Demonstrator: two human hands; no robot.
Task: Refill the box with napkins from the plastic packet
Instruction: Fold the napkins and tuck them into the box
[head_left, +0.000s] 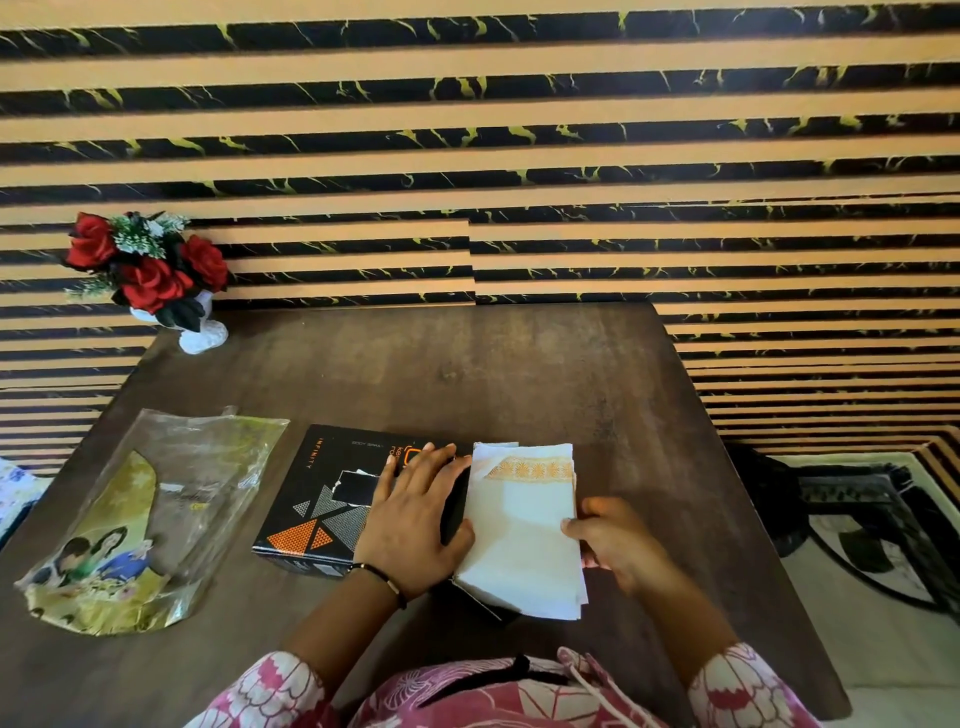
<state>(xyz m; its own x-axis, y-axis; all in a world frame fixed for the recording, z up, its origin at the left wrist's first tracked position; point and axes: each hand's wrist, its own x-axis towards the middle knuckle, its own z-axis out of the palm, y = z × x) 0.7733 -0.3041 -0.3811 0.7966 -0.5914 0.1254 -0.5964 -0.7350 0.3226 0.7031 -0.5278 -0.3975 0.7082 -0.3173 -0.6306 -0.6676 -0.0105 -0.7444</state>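
Box (332, 499): black carton with orange and grey triangle print and white lettering, lying flat on the dark brown table (519, 374), towards the near edge; taken here as the landmark. Left hand (415, 519): rests palm down on the right part of the box top, fingers straight and together, thumb lying along the box's right edge; a thin dark bracelet (382, 577) circles the wrist. Napkins (524, 525): a white folded stack with an orange patterned band near its far end, set directly against the right side of the box, touching the left hand's thumb side, tilted with its left edge raised; whether any part has entered the box cannot be told. Right hand (618, 540): at the right edge of the stack, on the side away from the box, thumb curled over the top sheets and fingers underneath, pinching the napkins. Plastic packet (150, 519): clear and yellow-green wrapper printed with figures, lying flat and crumpled to the left of the box, apart from it, its far end torn open. Vase of red roses (150, 270): white vase, beyond the box and to its left, at the far left corner of the table against the striped black and tan wall (519, 156). Sleeves (748, 686): pink and white floral, nearer than the box.
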